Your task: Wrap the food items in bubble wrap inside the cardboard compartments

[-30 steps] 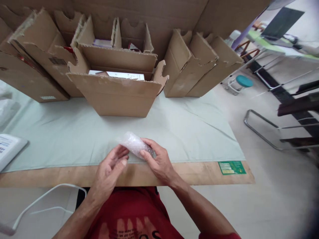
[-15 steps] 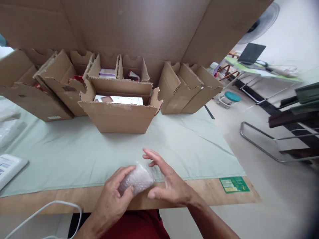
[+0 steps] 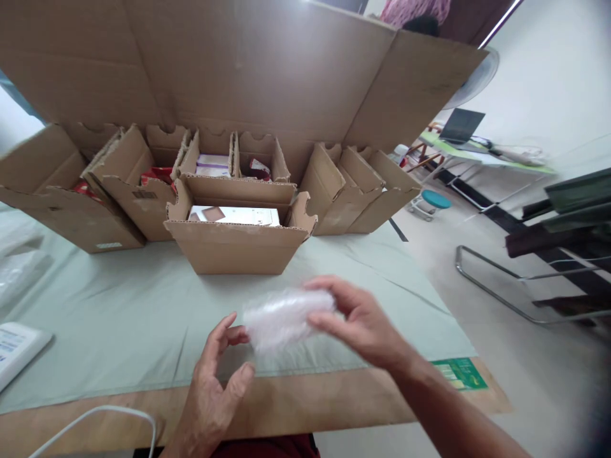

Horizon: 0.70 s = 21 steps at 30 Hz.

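A bubble-wrapped bundle [image 3: 281, 321], whitish and smeared by motion, is above the front of the green cloth [image 3: 143, 337]. My right hand [image 3: 356, 318] grips its right end between thumb and fingers. What lies inside the wrap cannot be made out. My left hand [image 3: 217, 375] is at the left end of the bundle, thumb and fingers spread apart; its fingertips are close to the wrap, and whether they touch is unclear. Beyond the hands stands a cardboard box [image 3: 238, 248] holding a white printed carton [image 3: 243, 216].
More open cardboard boxes [image 3: 114, 191] line the back, before a tall cardboard panel [image 3: 267, 70]. At left are clear plastic wrap [image 3: 21, 273] and a white device [image 3: 21, 350]; a white cable [image 3: 109, 410] crosses the front edge. A green card [image 3: 461, 374] lies at the right corner.
The bundle has passed from my left hand to my right hand, turning and moving up and right. My left hand has opened. The camera view has tilted up slightly.
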Each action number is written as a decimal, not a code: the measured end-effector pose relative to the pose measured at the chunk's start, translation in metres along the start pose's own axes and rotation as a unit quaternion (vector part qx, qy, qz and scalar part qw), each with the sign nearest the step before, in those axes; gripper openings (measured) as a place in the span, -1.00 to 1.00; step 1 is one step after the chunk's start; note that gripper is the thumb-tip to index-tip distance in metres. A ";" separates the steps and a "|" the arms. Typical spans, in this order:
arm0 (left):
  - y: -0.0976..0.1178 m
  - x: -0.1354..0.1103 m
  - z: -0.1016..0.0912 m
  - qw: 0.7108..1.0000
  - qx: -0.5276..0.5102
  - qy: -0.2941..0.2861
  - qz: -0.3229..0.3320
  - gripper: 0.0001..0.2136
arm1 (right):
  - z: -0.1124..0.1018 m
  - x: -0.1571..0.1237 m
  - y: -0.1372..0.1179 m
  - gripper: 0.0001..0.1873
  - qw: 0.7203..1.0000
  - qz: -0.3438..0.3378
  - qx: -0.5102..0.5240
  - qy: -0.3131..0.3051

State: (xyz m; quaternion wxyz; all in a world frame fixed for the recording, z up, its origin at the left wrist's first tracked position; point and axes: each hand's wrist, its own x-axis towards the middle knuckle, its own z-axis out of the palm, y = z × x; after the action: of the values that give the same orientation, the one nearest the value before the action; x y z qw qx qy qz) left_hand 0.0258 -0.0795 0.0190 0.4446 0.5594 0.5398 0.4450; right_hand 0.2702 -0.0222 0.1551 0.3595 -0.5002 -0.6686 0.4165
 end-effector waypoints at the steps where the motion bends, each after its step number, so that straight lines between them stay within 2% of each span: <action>1: -0.003 0.000 0.000 1.000 0.015 0.004 0.012 -0.43 | -0.012 0.010 -0.013 -0.71 0.998 -0.037 -0.011 0.053; 2: -0.006 0.000 0.001 0.999 0.034 0.007 0.025 -0.45 | -0.022 0.021 -0.025 -0.70 0.990 -0.081 -0.038 0.110; 4: -0.012 0.001 0.003 0.994 0.081 0.011 0.071 -0.52 | -0.037 0.046 -0.045 -0.67 0.953 -0.164 -0.138 0.216; 6: -0.015 0.002 0.007 0.981 0.124 0.014 0.147 -0.58 | -0.042 0.072 -0.056 -0.67 0.901 -0.206 -0.269 0.271; 7: -0.016 0.003 0.008 0.972 0.140 0.015 0.186 -0.61 | -0.041 0.084 -0.058 -0.67 0.880 -0.205 -0.332 0.272; 10: -0.015 0.007 0.009 0.952 0.168 0.018 0.257 -0.68 | -0.031 0.114 -0.061 -0.67 0.832 -0.124 -0.502 0.199; 13: -0.013 0.010 0.007 0.944 0.175 0.011 0.279 -0.72 | -0.020 0.131 -0.072 -0.72 0.776 -0.011 -0.620 0.113; 15: -0.013 0.010 0.006 0.944 0.174 0.006 0.280 -0.74 | -0.017 0.140 -0.084 -0.78 0.749 0.036 -0.657 0.082; 18: -0.012 0.010 0.006 0.946 0.173 -0.005 0.273 -0.76 | -0.016 0.156 -0.099 -0.80 0.741 0.045 -0.668 0.062; 21: -0.012 0.010 0.006 0.946 0.175 -0.011 0.271 -0.77 | -0.014 0.174 -0.100 -0.75 0.744 0.053 -0.666 0.021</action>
State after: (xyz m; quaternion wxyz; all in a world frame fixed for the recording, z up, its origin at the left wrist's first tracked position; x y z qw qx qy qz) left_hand 0.0295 -0.0689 0.0059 0.2079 0.7585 0.4324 0.4410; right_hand 0.2042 0.1337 0.2637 -0.0738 -0.6555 -0.7408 -0.1264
